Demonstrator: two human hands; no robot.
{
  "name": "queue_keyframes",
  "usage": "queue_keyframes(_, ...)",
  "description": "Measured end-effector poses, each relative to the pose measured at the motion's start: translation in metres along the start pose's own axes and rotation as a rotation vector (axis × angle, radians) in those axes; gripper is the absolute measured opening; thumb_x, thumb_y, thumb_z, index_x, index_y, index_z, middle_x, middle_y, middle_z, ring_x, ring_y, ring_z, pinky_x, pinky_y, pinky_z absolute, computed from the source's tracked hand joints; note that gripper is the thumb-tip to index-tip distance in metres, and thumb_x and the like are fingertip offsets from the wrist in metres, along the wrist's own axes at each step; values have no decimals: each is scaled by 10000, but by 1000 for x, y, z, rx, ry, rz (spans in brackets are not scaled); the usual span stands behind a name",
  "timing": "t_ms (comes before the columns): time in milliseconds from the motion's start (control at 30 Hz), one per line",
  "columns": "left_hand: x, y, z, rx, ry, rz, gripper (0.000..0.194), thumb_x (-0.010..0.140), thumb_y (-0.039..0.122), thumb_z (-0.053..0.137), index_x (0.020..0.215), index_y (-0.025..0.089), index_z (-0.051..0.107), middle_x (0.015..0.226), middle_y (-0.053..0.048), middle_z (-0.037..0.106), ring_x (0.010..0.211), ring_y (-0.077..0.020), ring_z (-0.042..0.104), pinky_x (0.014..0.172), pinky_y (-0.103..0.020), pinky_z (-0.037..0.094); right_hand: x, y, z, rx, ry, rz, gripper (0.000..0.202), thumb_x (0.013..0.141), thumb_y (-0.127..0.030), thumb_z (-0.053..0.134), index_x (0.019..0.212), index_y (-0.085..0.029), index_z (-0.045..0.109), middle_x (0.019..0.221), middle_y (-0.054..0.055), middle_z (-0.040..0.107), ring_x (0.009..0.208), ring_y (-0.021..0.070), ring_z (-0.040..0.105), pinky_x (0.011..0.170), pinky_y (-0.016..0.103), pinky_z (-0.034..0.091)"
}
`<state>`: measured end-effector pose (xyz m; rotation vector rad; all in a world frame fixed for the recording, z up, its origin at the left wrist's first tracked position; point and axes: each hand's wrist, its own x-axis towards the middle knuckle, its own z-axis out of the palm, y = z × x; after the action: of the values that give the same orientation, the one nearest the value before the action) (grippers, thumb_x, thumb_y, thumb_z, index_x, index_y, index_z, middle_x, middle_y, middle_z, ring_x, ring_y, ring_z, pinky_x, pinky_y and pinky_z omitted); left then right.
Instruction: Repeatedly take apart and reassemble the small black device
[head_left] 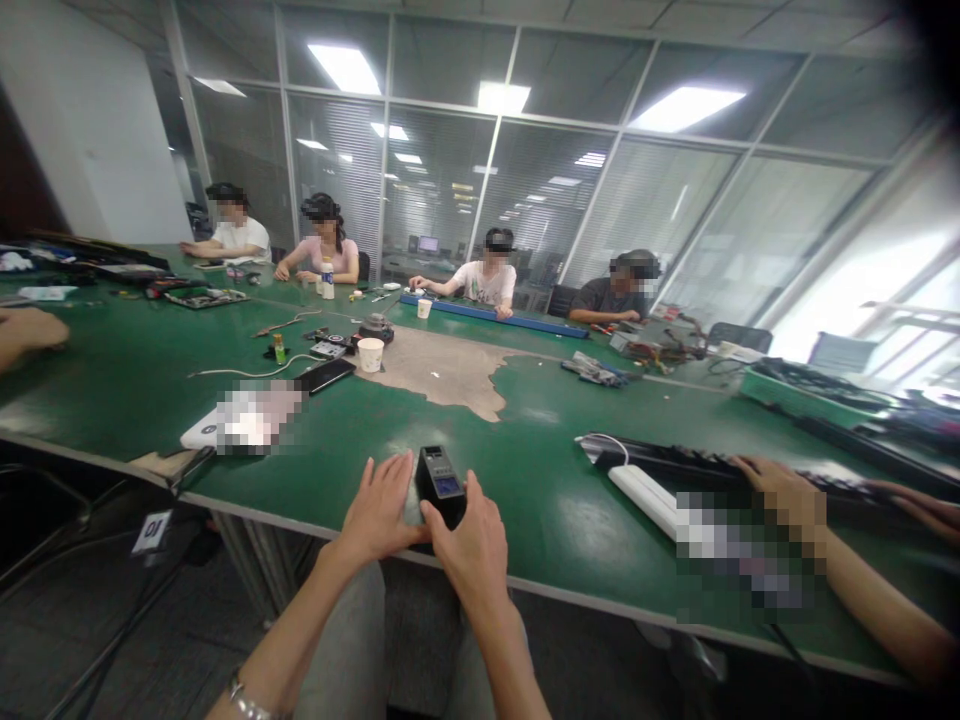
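Observation:
A small black box-shaped device (441, 483) stands on the table right in front of me. Its upper face carries a little bluish screen and a row of buttons; its exact kind is unclear. My right hand (474, 545) is around its near right corner, thumb on the near side and fingers along the right side. On the other side, my left hand (380, 510) rests by the table edge with fingers stretched out flat and nothing in it. Its thumb reaches close to the device's near end; whether it touches cannot be made out.
A paper cup (370, 355), a black phone (326, 376) and a white cable (247, 366) lie ahead left. To the right, another person's hand (784, 490) is over black parts beside a white power strip (652, 505). Several people sit across the green table (540, 480).

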<state>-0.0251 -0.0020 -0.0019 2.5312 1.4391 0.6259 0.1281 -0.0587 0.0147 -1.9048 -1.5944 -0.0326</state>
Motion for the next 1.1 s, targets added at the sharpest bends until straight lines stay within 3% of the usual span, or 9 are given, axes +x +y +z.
queue_keyframes(100,2,1,-1,-23,-8,-28,996,716,521,600,1499,124,130,1539,-170,261,1423,-329,215,1158,-566,96,2,2,2,33,21,0,734,807,-516,593,1354,-48,452,1219,191,606,1115,307,566,921,365,420)
queue_keyframes(267,11,6,1,-99,19,-36,1074,714,444,603,1504,101,-38,1544,-194,220,1433,-332,173,1145,-580,121,6,-4,0,74,-7,37,429,827,-431,580,1167,-170,601,990,104,690,933,275,637,827,353,446)
queue_keyframes(400,13,12,8,-159,40,-18,1179,713,444,631,1467,108,-211,1535,-207,237,1428,-327,195,1132,-615,106,11,-11,-8,163,74,27,416,821,-414,582,1166,-182,602,1035,95,686,963,262,631,852,353,442)
queue_keyframes(533,11,11,14,-162,60,-3,1294,649,625,695,1484,111,-150,1533,-220,238,1425,-340,207,1149,-585,92,18,-4,-21,287,182,6,486,832,-460,565,1226,-176,578,1145,103,659,1050,249,604,914,348,431)
queue_keyframes(667,12,7,14,-159,52,-15,1295,643,746,648,1496,111,-92,1525,-218,267,1424,-334,225,1159,-562,87,20,23,-23,299,264,90,496,838,-484,544,1230,-180,571,1166,100,652,1080,256,595,922,355,431)
queue_keyframes(800,13,6,14,-168,53,-15,1235,679,756,616,1504,121,-48,1501,-201,332,1406,-325,277,1159,-555,93,17,50,-11,225,197,147,494,831,-487,540,1197,-159,589,1107,122,667,1019,271,614,888,369,444)
queue_keyframes(967,12,7,15,-177,54,-12,1159,720,726,599,1509,143,-19,1496,-188,351,1394,-317,312,1158,-552,90,14,61,1,129,125,92,482,844,-463,528,1199,-142,584,1104,128,664,1030,275,600,914,380,433)
queue_keyframes(1100,12,5,15,-168,60,-6,1156,722,737,590,1509,142,-12,1506,-183,335,1400,-309,300,1159,-553,96,12,62,5,83,138,80,688,804,-488,582,1329,-54,484,1209,196,611,1123,310,554,957,404,413)
